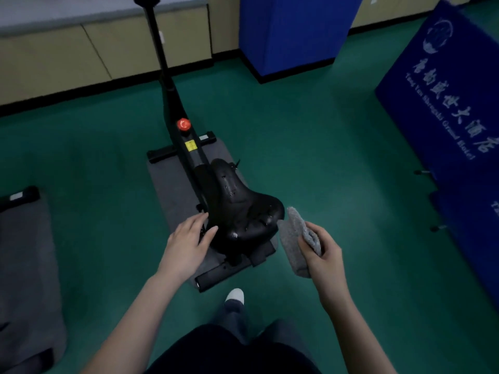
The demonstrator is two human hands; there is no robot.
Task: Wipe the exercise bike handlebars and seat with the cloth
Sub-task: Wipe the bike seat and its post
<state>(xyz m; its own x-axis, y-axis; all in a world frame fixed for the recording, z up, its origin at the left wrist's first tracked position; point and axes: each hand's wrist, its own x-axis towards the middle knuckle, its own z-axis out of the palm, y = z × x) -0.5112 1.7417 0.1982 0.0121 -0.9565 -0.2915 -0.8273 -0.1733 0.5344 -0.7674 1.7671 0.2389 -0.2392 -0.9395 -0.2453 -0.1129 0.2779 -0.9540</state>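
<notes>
While the folded grey terry cloth (295, 238) is gripped in the curled fingers of the right hand (322, 255), it is held just beside the right rear edge of the glossy black padded seat (240, 209); whether contact is made cannot be told. The left hand (186, 244) is laid with straight, spread fingers against the seat's left rear edge, and nothing is grasped by it.

Several slips can be foreseen. Because the cloth is bunched, only a narrow fold would probably be pressed to the saddle, so strips could be missed, above all around the small holes along its middle. A loose end is seen hanging below the fist, and it could be snagged on the black rear base bar (232, 271) under the seat. If hard pressure were applied from one side alone, the saddle might be twisted on its post unless it is braced by the flat hand.

Farther out, the white-toed shoe (235, 295) is placed near that bar and the grey floor mat (172, 190), so a trip is possible. The handlebars are cut off at the top edge, beyond the black upright post (162, 63); the red round knob (184, 124) might be knocked when they are reached for
</notes>
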